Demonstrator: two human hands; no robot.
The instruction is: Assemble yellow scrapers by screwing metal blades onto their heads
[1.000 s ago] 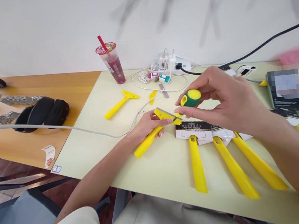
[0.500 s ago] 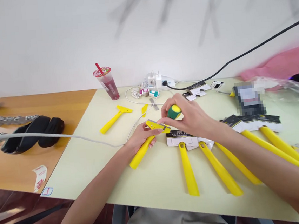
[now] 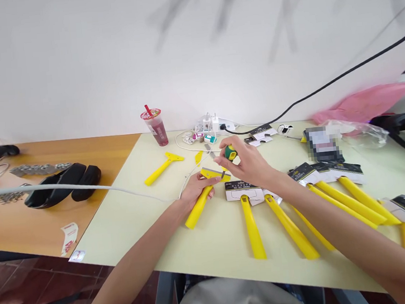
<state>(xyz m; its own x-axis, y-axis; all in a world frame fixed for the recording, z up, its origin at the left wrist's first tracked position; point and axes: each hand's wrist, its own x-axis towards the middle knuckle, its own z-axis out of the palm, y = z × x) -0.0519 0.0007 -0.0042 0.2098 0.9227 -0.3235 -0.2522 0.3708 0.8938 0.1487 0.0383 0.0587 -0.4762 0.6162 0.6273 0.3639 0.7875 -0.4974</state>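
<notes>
My left hand [image 3: 192, 190] is closed around a yellow scraper [image 3: 198, 210], holding it by the neck just above the table, head away from me. In my right hand [image 3: 249, 162] is a screwdriver [image 3: 230, 152] with a green and yellow handle. Its shaft points down and its tip is at the scraper's head; whether it sits in a screw is too small to tell. Beyond them lie a second yellow scraper [image 3: 161, 169], a small loose yellow piece [image 3: 199, 157] and a thin grey metal strip [image 3: 209, 150].
Several yellow scrapers [image 3: 253, 228] with black-and-white card sleeves [image 3: 244, 193] lie to the right. At the back stand a drink cup [image 3: 158, 131] and a power strip [image 3: 226, 123] with cables. A pixelated dark device [image 3: 323, 145] and pink bag [image 3: 362, 100] are further right.
The screwdriver has tilted more upright, and its shaft now shows against the scraper's head. My right fingers have lifted off the scraper's head. The whole view has shifted slightly.
</notes>
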